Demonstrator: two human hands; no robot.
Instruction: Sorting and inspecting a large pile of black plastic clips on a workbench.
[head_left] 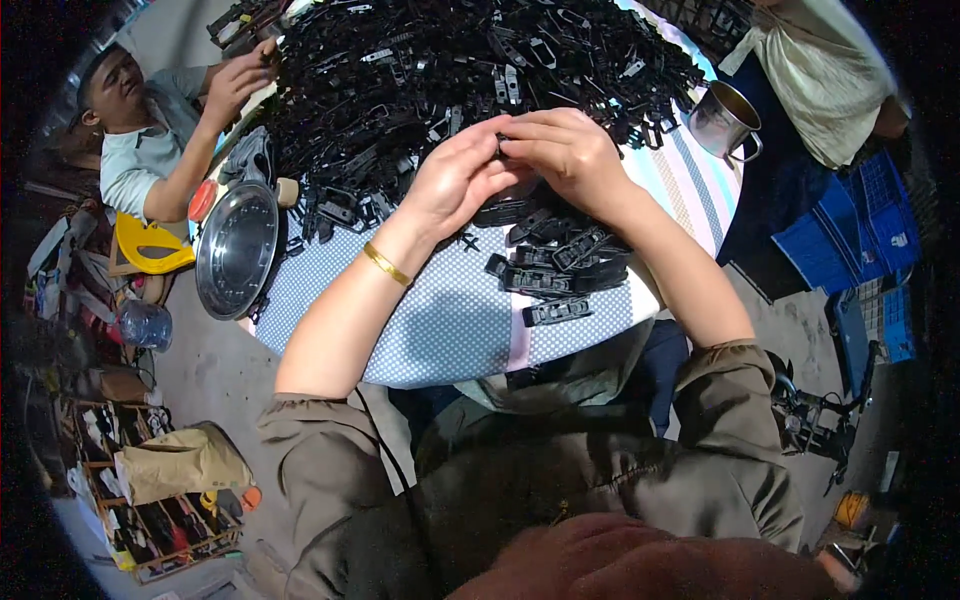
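My left hand and my right hand meet above the table, fingertips nearly together. Both are closed in a pinch around something small and dark, mostly hidden by the fingers; its kind cannot be made out. Beyond them spreads a big heap of black plastic clip-like parts, some with shiny metal pieces. Just below my right hand lies a smaller group of similar black clips, roughly stacked side by side. A gold-coloured bracelet circles my left wrist.
The patterned tablecloth covers the rounded table. At its left edge are a round metal tray and a red lid; a metal mug stands right. Another person sits far left, hand near the heap. Blue crates stand right.
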